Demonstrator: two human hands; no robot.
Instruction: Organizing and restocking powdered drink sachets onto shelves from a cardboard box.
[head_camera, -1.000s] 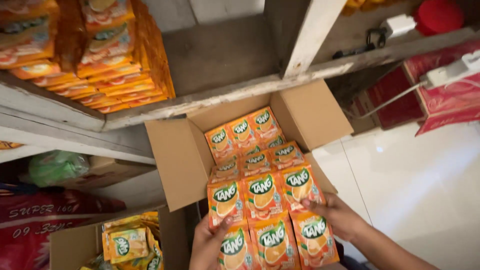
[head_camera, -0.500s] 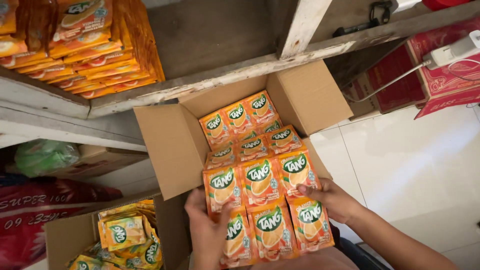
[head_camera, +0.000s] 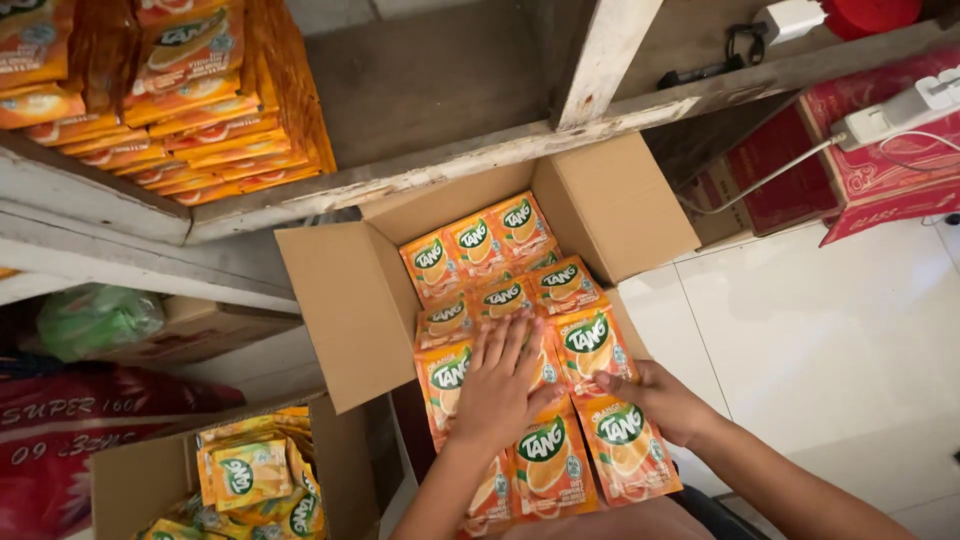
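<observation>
A: Orange foil packets (head_camera: 520, 300) are seen packed flat in the cardboard box (head_camera: 340, 300), rows running away from the body.

B: The left hand (head_camera: 497, 385) is laid open, palm down, directly on the middle row. The right hand (head_camera: 660, 400) is curled on a packet's right edge, grip unclear.

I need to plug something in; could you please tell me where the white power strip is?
The white power strip sits top right in the head view, on the red cartons.

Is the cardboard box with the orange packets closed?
No, the cardboard box has its flaps spread open, showing orange packets under the left hand.
</observation>
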